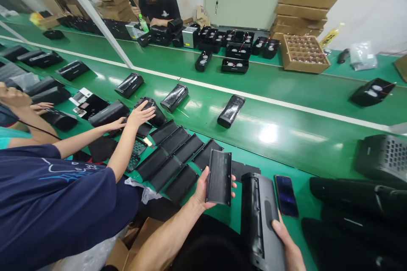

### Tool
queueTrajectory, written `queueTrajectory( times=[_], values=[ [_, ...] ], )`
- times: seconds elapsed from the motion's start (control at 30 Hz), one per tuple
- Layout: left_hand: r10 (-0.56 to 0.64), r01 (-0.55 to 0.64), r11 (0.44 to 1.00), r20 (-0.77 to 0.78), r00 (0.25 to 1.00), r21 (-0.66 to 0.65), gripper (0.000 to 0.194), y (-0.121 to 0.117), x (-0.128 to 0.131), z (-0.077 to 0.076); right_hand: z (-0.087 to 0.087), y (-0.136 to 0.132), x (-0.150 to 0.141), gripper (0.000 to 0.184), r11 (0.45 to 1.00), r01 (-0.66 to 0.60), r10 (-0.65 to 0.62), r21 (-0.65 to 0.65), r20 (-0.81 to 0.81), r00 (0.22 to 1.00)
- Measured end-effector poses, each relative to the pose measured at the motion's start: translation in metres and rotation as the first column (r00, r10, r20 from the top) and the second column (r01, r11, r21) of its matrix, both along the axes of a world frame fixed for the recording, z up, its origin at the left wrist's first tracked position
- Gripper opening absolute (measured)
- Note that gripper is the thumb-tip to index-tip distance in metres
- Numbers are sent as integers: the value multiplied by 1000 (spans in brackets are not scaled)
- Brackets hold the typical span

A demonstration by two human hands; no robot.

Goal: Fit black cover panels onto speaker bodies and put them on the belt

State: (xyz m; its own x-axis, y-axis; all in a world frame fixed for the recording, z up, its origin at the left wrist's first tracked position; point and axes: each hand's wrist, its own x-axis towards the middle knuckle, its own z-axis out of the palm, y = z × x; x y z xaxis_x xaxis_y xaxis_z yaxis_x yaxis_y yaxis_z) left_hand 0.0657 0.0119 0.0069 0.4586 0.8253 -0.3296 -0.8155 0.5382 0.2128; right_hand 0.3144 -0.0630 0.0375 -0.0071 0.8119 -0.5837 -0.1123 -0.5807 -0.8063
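Observation:
My left hand (201, 188) grips a black curved plastic panel (219, 176), its fingers wrapped round the back of it and the inner side facing me. My right hand (286, 239) holds a grey and black speaker housing (265, 211) at its right side, with the thumb on the grey face. A long recess runs along the housing's black left side. Panel and housing are apart, held over the green bench. More black panels (187, 148) lie in rows beyond my left hand. A flat black sheet (246, 171) lies just behind the housing.
A phone (286, 194) lies right of the housing, near a stack of dark housings (352, 207). Several housings sit along the green conveyor (203, 112). At left, a co-worker's hands (141, 114) touch another housing. A person (159, 0) sits across the line.

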Motion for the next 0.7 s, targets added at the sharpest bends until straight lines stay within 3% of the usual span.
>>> queueTrajectory(
  times=[0.1, 0.13, 0.2, 0.3, 0.47, 0.7],
  values=[
    [-18, 21, 999, -93, 995, 26, 79, -6, 10, -5, 20, 23, 1, 89, 993, 87, -84, -75, 41, 996],
    [-25, 30, 999, -133, 991, 39, 75, -8, 13, -6, 27, 32, 1, 92, 996, 73, -69, -44, 105, 992],
    [-45, 61, 996, -209, 977, 69, 68, -9, 21, -5, 41, 50, -1, 95, 998, -34, 19, 47, 284, 959],
    [-72, 109, 986, -274, 959, 123, 62, -7, 33, 1, 53, 70, -10, 103, 960, -245, 146, 132, 512, 847],
    [-58, 105, 978, -247, 967, 180, 54, -3, 48, 12, 59, 84, -24, 105, 894, -410, 201, 179, 657, 727],
    [14, -2, 995, -121, 993, 96, 84, -1, 60, 7, 58, 92, -29, 107, 886, -446, 240, 125, 700, 672]
  ],
)
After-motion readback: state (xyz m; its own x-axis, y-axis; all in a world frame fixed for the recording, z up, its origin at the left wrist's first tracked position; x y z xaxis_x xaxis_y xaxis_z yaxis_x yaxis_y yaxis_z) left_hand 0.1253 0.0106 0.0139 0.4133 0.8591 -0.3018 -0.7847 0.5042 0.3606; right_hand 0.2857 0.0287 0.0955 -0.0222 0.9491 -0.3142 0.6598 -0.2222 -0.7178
